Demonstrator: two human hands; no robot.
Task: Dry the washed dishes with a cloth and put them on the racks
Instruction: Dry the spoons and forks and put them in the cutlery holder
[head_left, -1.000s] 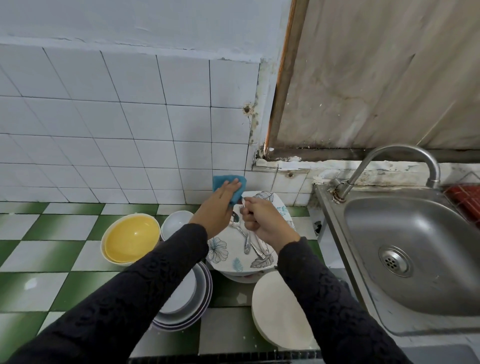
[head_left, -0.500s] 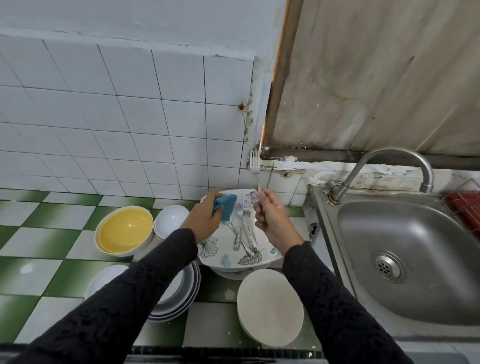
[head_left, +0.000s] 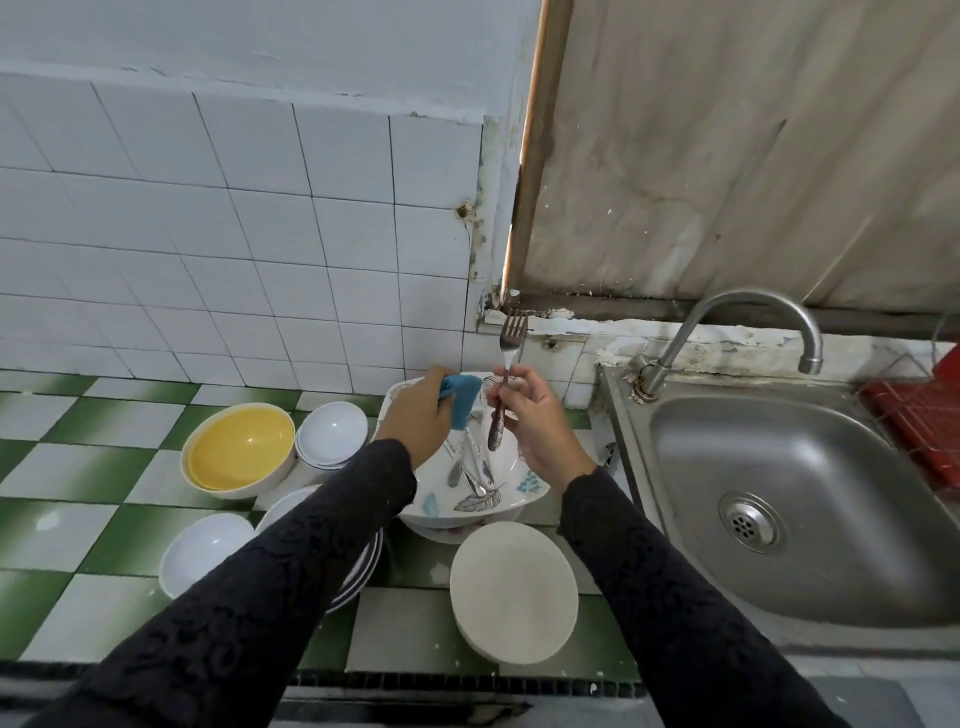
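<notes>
Right hand (head_left: 540, 431): fingers (head_left: 522, 387) pinch a fork (head_left: 508, 358) at the upper handle. The fork is upright, with the tines above the fingertips and the patterned handle end hanging below them.

Left hand (head_left: 415, 421): fingers curled round a bunched blue cloth (head_left: 461, 400). The cloth is just left of the fork handle, with a narrow gap showing between them.

Directly under both sets of fingers is a leaf-print dish (head_left: 524, 483) on the green-and-white tiled worktop (head_left: 104, 467), with more cutlery (head_left: 470, 467) lying in it.

Left of the left fingers is a yellow bowl (head_left: 239, 452), with white bowls (head_left: 332, 431) just beside it.

Nearer the body than the fingers is a cream plate (head_left: 511, 592), face down.

Right of the right fingers is a steel sink (head_left: 779, 467) with its tap (head_left: 753, 312). A red rack (head_left: 930, 421) sits at the far edge.
</notes>
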